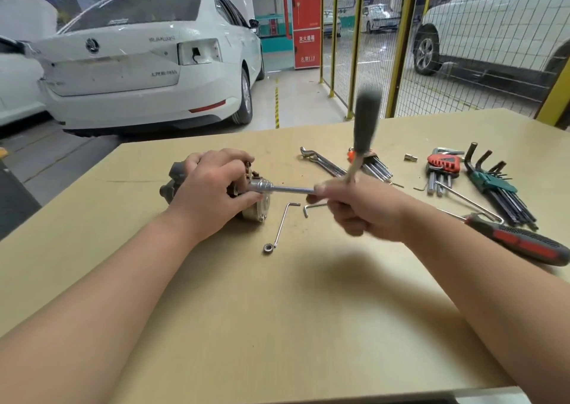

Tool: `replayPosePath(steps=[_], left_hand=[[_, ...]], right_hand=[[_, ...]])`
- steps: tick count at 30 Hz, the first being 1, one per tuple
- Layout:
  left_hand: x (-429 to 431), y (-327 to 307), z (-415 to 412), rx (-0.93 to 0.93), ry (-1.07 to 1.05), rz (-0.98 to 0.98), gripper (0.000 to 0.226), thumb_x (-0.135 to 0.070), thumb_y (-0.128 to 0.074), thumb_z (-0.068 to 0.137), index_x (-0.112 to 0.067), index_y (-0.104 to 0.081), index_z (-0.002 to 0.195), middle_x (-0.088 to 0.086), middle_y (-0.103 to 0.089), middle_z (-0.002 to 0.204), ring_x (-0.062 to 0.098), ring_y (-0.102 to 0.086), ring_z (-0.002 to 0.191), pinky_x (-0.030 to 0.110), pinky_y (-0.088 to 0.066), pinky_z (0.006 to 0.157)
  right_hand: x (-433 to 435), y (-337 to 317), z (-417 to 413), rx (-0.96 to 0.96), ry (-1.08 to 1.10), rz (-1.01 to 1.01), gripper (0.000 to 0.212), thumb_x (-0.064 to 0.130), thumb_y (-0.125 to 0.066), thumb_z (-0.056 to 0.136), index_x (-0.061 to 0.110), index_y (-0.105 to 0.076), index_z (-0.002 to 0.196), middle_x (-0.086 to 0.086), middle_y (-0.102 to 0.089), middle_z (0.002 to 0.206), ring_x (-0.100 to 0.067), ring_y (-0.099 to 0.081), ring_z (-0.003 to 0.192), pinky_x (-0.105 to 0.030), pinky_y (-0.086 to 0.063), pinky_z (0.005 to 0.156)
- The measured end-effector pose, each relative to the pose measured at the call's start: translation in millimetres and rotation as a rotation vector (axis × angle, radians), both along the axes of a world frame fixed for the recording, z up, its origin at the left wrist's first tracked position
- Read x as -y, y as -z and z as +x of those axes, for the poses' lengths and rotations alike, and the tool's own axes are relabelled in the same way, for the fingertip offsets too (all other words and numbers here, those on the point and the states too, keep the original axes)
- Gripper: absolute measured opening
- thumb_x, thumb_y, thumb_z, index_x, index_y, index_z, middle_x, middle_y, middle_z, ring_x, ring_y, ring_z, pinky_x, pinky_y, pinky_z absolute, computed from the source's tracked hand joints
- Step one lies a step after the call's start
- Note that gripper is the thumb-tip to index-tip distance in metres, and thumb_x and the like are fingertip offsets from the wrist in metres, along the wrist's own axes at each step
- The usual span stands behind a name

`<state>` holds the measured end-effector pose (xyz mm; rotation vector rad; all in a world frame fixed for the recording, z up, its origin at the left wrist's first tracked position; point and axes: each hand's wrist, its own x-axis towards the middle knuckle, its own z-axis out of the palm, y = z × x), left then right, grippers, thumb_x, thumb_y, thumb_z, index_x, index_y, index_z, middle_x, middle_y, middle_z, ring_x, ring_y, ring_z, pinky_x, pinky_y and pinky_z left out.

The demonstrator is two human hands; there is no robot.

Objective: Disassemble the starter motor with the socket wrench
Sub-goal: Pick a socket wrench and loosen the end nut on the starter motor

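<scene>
The starter motor (257, 211), grey metal with a round end cap, lies on the tan table (277, 311) left of centre. My left hand (212, 188) is clamped over it, hiding most of its body. The socket wrench (287, 189) has a silver extension bar running level from the motor's end to my right hand (354, 206), which is closed around the ratchet head. Its dark grey handle (365, 120) sticks up, blurred. A loose toothed nut (267, 247) lies in front of the motor.
Two bent hex keys (285, 221) lie near the motor. To the right are flat wrenches (324, 163), hex key sets (444, 169), a red-black screwdriver (524, 243) and a small brass bit (410, 157). Cars and a yellow mesh fence stand beyond the table's far edge.
</scene>
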<state>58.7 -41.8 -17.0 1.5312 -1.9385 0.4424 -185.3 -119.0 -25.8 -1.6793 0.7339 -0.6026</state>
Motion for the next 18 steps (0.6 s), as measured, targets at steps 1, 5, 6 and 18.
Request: replayPosePath(steps=[1, 5, 6, 18], left_hand=[[-0.3, 0.5, -1.1, -0.01, -0.006, -0.006, 0.032, -0.026, -0.081, 0.068, -0.026, -0.048, 0.066, -0.008, -0.059, 0.116, 0.016, -0.05, 0.105, 0.028, -0.017, 0.093], [-1.2, 0.0, -1.2, -0.062, -0.014, 0.02, 0.036, -0.035, -0.079, 0.066, -0.03, -0.049, 0.085, -0.015, -0.055, 0.114, 0.005, -0.047, 0.106, 0.028, -0.017, 0.095], [-1.5, 0.6, -1.0, -0.076, -0.013, 0.017, 0.039, -0.038, -0.078, 0.066, -0.031, -0.049, 0.09, -0.016, -0.054, 0.116, -0.003, -0.043, 0.106, 0.028, -0.017, 0.095], [-23.1, 14.6, -1.5, 0.143, -0.125, 0.032, 0.041, -0.037, -0.057, 0.074, -0.011, -0.066, 0.104, 0.011, -0.052, 0.129, 0.035, -0.038, 0.122, 0.063, -0.022, 0.104]], right_hand=[[-2.0, -0.4, 2.4, 0.065, -0.046, 0.317, 0.034, 0.043, -0.054, 0.09, 0.012, -0.067, 0.088, 0.008, -0.026, 0.044, -0.01, -0.024, 0.036, -0.02, -0.023, 0.036], [-0.1, 6.1, 4.0, 0.129, -0.019, 0.314, 0.041, 0.043, -0.045, 0.096, 0.006, -0.063, 0.089, 0.005, -0.017, 0.05, -0.012, -0.017, 0.043, -0.021, -0.02, 0.04], [1.7, 6.3, 2.9, 0.167, -0.002, 0.248, 0.036, 0.038, -0.047, 0.096, 0.006, -0.062, 0.09, 0.003, -0.018, 0.051, -0.013, -0.019, 0.043, -0.021, -0.022, 0.041], [29.1, 23.7, -37.6, 0.126, 0.025, 0.364, 0.03, 0.041, -0.049, 0.082, 0.015, -0.062, 0.075, 0.006, -0.023, 0.039, -0.009, -0.019, 0.034, -0.017, -0.019, 0.036]])
